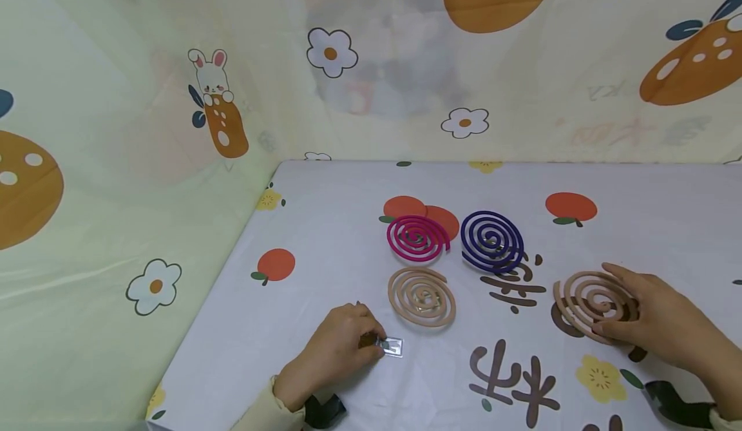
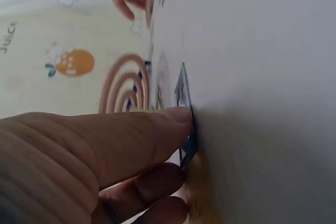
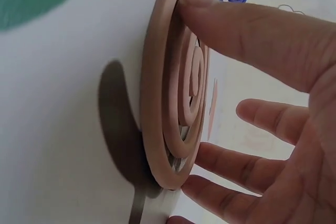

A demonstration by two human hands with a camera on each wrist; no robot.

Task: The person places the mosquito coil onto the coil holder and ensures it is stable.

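Near the front of the table, my left hand pinches a small flat silvery metal piece between thumb and fingers. In the left wrist view the metal piece lies along the white surface, partly covered by the thumb. At the right, my right hand holds a tan mosquito coil by its edge. The right wrist view has the thumb on the coil and fingertips at its opposite rim. Another tan coil lies beyond the left hand. Behind it are a magenta coil and a dark blue coil.
A white cloth printed with fruit, flowers and brown lettering covers the table. Pale printed curtains stand behind and on the left. Black devices sit at both wrists.
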